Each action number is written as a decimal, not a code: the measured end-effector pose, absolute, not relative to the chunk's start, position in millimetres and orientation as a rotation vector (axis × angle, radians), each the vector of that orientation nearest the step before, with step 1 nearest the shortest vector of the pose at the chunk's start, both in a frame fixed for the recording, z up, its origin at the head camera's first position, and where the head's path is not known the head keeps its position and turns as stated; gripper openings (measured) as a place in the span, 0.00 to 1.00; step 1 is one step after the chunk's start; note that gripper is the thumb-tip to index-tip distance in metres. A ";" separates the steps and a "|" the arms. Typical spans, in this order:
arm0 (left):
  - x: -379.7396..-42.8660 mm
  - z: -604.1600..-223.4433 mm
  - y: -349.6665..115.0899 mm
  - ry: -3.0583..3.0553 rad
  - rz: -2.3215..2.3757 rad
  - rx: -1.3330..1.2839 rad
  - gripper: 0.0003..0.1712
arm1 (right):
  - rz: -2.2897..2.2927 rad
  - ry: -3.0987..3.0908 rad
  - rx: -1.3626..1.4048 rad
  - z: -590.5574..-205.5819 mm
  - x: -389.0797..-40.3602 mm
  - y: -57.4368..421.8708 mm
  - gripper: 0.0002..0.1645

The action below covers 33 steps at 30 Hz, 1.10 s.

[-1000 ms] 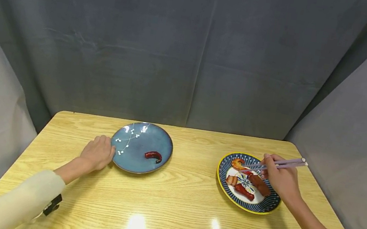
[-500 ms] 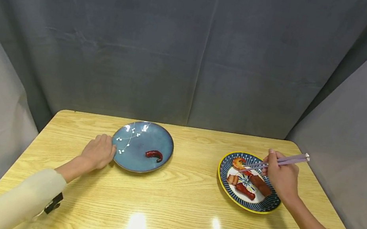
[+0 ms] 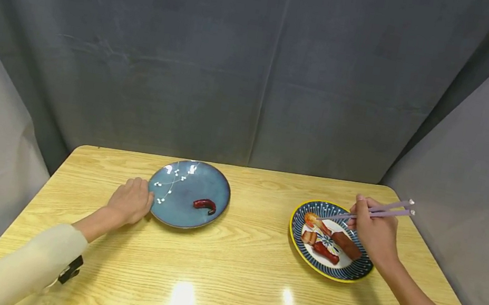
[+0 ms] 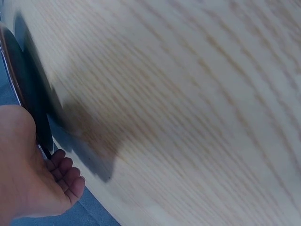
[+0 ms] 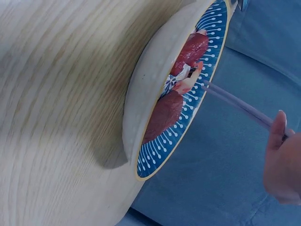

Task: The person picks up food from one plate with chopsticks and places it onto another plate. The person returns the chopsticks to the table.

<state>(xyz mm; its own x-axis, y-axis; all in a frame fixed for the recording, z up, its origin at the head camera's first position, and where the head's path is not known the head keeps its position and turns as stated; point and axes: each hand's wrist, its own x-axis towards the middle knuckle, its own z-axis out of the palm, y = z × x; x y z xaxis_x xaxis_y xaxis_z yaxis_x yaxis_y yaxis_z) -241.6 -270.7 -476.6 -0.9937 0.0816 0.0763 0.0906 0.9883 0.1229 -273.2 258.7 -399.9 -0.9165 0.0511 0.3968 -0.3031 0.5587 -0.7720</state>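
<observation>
"So, what did the right grip [image 3: 374, 238] have?"

"It was closed around a pair of purple chopsticks [image 3: 388, 213], whose back ends pointed toward the right edge of the head view. They looked light and stiff, and perhaps smooth enough to roll a little."

"And the tips?"

"They were at the shrimp-like piece [image 3: 312, 220], in the upper left part of the patterned plate [image 3: 352, 273], which lay at the right of the frame. Whether they pinched it or merely touched it, I couldn't tell."

"How did you judge that piece?"

"Light, probably, and slick, going by its shine. Its thick, curved body seemed the best place to take hold; the thinner end looked likelier to slip."

"What else did that plate contain?"

"A flat brown slab [image 3: 346, 245] toward its right, a red drumstick-shaped piece [image 3: 326, 253] near the bottom, and a small striped piece [image 3: 309, 238] at the left."

"And the left grip [image 3: 128, 202]?"

"It held the blue plate [image 3: 186, 186] by its left rim, left of centre in the head view. That dish looked glazed, rigid and breakable, so the rim seemed a sensible hold."

"Anything on it?"

"One dark red, curved piece [image 3: 204, 205], at its lower right. Both plates sat on the wood-grain tabletop [image 3: 243, 280]."
</observation>
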 end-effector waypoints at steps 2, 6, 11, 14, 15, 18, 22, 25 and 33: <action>-241.8 -476.3 -271.3 -3.071 -0.188 -0.129 0.17 | 1.320 -2.444 0.228 -399.6 -272.4 259.1 0.28; -242.1 -477.3 -272.0 -3.083 -0.175 -0.134 0.18 | 1.308 -2.489 0.254 -400.8 -272.1 261.7 0.26; -241.6 -477.8 -272.1 -3.074 -0.163 -0.143 0.18 | 1.309 -2.531 0.248 -403.2 -272.7 264.1 0.27; -241.1 -477.4 -272.1 -3.064 -0.160 -0.147 0.18 | 1.317 -2.553 0.219 -404.7 -273.3 264.4 0.27; -241.0 -477.0 -271.9 -3.064 -0.162 -0.149 0.18 | 1.319 -2.558 0.205 -405.2 -273.7 264.5 0.27; -240.7 -476.0 -271.2 -3.067 -0.172 -0.147 0.18 | 1.329 -2.565 0.163 -406.9 -275.2 265.0 0.28; -239.8 -475.7 -271.0 -3.071 -0.192 -0.141 0.18 | 1.382 -2.543 0.111 -412.7 -280.5 266.6 0.30; -239.9 -476.8 -271.4 -3.069 -0.198 -0.138 0.17 | 1.428 -2.490 0.062 -418.5 -285.1 268.6 0.32; -240.9 -475.8 -271.5 -3.070 -0.197 -0.144 0.17 | 1.488 -2.348 -0.031 -421.3 -288.3 265.6 0.32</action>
